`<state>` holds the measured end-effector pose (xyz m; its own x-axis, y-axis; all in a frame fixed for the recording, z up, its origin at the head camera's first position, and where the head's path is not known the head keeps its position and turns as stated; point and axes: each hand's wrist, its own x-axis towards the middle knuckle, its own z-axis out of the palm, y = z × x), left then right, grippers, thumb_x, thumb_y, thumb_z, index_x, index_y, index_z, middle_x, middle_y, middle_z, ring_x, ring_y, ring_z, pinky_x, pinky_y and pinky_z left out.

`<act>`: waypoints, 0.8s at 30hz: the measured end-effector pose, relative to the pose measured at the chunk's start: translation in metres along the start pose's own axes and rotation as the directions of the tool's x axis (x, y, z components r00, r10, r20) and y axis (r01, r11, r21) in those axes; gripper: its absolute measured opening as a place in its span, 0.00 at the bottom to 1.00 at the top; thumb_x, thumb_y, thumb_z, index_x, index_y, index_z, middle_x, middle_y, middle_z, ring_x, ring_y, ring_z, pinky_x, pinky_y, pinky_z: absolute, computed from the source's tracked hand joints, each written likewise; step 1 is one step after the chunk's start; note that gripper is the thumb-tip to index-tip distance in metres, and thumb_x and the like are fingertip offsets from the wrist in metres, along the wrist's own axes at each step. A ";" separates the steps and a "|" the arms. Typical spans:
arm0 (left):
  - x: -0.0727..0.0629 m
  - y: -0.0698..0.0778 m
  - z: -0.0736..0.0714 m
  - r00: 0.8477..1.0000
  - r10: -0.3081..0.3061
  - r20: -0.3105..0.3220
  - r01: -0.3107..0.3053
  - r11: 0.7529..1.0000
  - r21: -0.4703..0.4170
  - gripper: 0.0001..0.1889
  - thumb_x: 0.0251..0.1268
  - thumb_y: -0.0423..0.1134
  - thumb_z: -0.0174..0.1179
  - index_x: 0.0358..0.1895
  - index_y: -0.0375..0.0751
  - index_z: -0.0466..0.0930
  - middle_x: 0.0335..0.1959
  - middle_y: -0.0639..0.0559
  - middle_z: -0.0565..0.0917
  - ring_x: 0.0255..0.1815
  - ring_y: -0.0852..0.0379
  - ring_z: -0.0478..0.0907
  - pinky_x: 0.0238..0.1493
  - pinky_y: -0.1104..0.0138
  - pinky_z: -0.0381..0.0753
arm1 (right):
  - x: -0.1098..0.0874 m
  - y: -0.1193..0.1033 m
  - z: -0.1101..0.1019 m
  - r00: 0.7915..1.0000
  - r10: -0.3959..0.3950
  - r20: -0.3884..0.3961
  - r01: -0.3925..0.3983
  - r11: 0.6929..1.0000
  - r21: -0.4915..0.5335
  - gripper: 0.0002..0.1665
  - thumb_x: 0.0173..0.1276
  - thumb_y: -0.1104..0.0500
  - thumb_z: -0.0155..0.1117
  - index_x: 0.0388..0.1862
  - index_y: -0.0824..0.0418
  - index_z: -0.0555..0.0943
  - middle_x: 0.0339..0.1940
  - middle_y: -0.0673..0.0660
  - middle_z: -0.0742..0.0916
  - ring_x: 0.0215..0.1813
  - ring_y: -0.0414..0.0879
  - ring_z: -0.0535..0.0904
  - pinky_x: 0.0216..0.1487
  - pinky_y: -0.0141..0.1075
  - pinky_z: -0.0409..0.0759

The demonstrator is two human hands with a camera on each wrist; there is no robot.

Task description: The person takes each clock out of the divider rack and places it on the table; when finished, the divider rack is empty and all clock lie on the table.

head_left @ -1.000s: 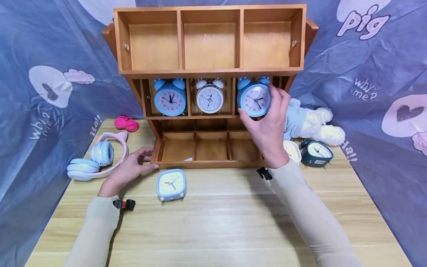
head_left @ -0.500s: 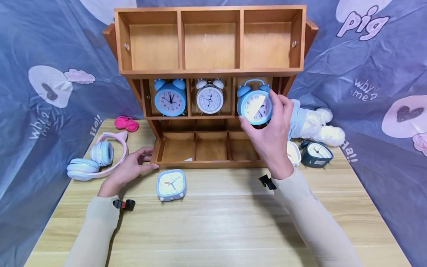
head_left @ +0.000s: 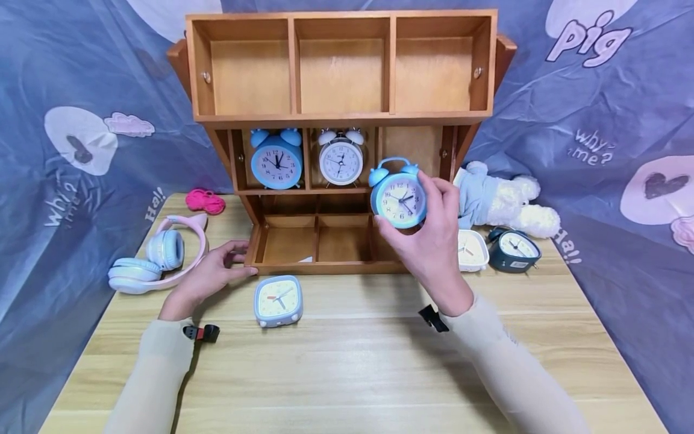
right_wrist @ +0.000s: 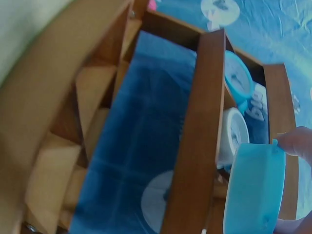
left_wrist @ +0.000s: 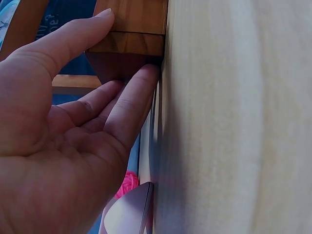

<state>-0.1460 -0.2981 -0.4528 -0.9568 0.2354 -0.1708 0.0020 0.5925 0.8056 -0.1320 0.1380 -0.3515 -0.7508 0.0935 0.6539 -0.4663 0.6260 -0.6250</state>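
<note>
My right hand (head_left: 434, 241) holds a light-blue twin-bell alarm clock (head_left: 401, 202) by its sides, between thumb and fingers. The clock is off the shelf, in front of the wooden shelf unit (head_left: 341, 116), below the middle row's right compartment. In the right wrist view, the blue clock's casing (right_wrist: 256, 190) appears with a fingertip on it. My left hand (head_left: 217, 272) grips the unit's lower left corner, thumb on the front and fingers along the side; the left wrist view shows this corner (left_wrist: 129, 44) close up. A similar blue clock (head_left: 276, 161) and a white twin-bell clock (head_left: 340, 160) stand in the middle row.
On the table (head_left: 347, 361), a square blue clock (head_left: 279, 300) lies before the unit. Pink headphones (head_left: 165, 253) and pink yarn (head_left: 206, 201) are at left. A white square clock (head_left: 473, 250), a dark green clock (head_left: 515, 248) and a plush toy (head_left: 504, 199) are at right.
My right hand has drawn the blue twin-bell clock out of the middle row's right compartment, forward, down and slightly left. My left hand stays at the shelf corner.
</note>
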 end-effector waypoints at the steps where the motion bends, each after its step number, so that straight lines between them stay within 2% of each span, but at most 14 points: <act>1: 0.000 0.000 0.000 1.000 0.001 0.001 -0.001 1.000 -0.010 0.41 0.78 0.45 0.75 0.84 0.33 0.67 0.72 0.30 0.84 0.74 0.35 0.81 0.58 0.81 0.76 | -0.003 -0.001 0.001 1.000 0.005 0.012 -0.005 1.000 0.003 0.57 0.58 0.46 0.88 0.83 0.64 0.74 0.71 0.72 0.75 0.73 0.63 0.73 0.73 0.54 0.76; 13: 0.001 -0.001 0.001 1.000 -0.014 0.006 0.014 1.000 0.006 0.42 0.77 0.48 0.75 0.85 0.36 0.67 0.72 0.32 0.84 0.75 0.36 0.81 0.59 0.82 0.75 | -0.027 -0.004 0.003 0.993 0.070 0.100 -0.067 0.997 -0.025 0.59 0.55 0.48 0.90 0.82 0.64 0.75 0.70 0.70 0.76 0.69 0.63 0.76 0.69 0.54 0.80; 18: 0.001 0.000 0.001 1.000 -0.007 0.004 0.007 1.000 0.003 0.41 0.77 0.47 0.75 0.85 0.36 0.67 0.72 0.31 0.84 0.75 0.35 0.81 0.59 0.82 0.75 | -0.033 -0.006 0.004 0.991 0.067 0.119 -0.064 0.998 -0.026 0.57 0.52 0.49 0.91 0.80 0.62 0.77 0.67 0.69 0.77 0.68 0.64 0.77 0.67 0.58 0.80; 24: 0.000 -0.001 0.001 1.000 -0.005 0.004 0.005 1.000 -0.001 0.41 0.78 0.46 0.74 0.86 0.35 0.66 0.71 0.31 0.84 0.74 0.35 0.81 0.58 0.82 0.75 | -0.044 -0.007 0.006 0.983 0.071 0.170 -0.067 0.997 -0.028 0.57 0.50 0.49 0.92 0.78 0.63 0.79 0.66 0.68 0.79 0.66 0.63 0.79 0.64 0.57 0.82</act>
<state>-0.1461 -0.2983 -0.4545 -0.9557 0.2354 -0.1768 -0.0030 0.5925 0.8056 -0.0984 0.1252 -0.3783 -0.8506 0.0053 0.5258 -0.4012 0.6400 -0.6553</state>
